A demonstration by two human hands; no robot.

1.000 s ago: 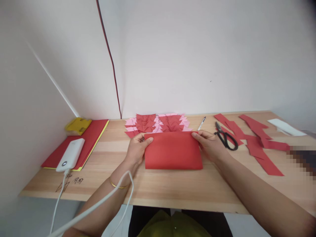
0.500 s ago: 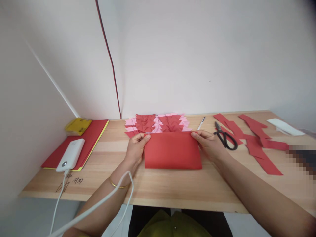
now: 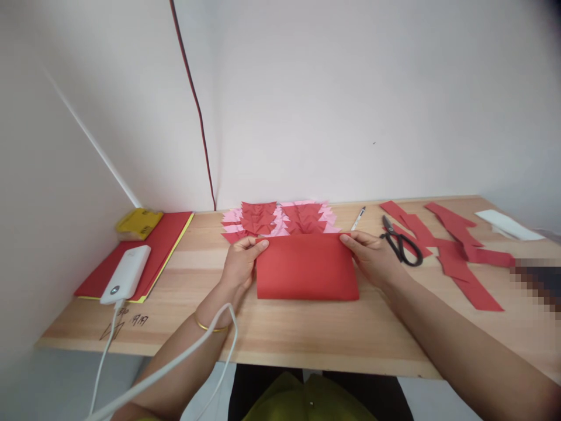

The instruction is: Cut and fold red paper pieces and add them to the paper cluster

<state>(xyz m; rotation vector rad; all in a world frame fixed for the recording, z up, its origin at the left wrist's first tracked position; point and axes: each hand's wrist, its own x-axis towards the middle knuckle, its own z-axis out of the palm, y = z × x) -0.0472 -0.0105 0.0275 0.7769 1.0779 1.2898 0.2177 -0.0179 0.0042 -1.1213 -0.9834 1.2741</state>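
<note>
A sheet of red paper, which looks folded over, is held up in front of me above the table. My left hand pinches its upper left corner, thumb on the near face. At the upper right corner my right hand grips it the same way. The fingers behind the paper are hidden. Just beyond its top edge lie folded red and pink paper pieces in rows, partly covered by the sheet.
Black-handled scissors and a pen lie to the right, near red paper strips and white paper. On the left, a white power bank with a cable and a yellow packet rest on red sheets.
</note>
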